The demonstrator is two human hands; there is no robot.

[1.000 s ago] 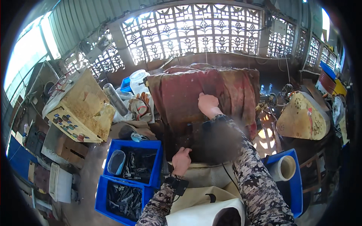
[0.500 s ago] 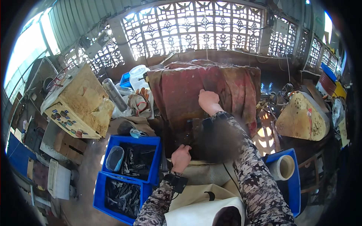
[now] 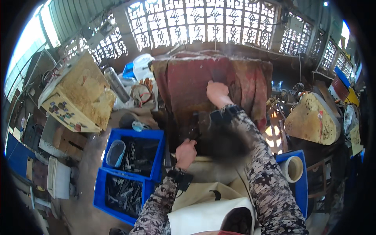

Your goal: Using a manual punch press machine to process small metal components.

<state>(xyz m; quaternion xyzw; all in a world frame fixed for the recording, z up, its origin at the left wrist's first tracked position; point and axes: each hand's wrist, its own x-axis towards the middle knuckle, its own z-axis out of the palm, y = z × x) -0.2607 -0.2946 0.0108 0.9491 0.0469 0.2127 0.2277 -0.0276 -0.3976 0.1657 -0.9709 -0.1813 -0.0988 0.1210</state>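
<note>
i see my right hand [image 3: 216, 91] pressed flat, fingers together, on the reddish-brown cloth [image 3: 188, 84] that drapes a bulky shape in the upper middle of the frame. my left hand [image 3: 185, 152] sits lower, just below centre, its grip curled closed at the dark lower edge of that draped shape; what it clamps i cannot tell, since a blurred dark patch hides that spot. just left of it stand two blue crates [image 3: 154, 135], one above the other, both filled with dark metal parts, and a pale scoop [image 3: 115, 153] lies in the upper one. a worn wooden box [image 3: 80, 98] sits in the upper left. a roll of tape [image 3: 293, 169] rests in a blue bin at lower right.
</note>
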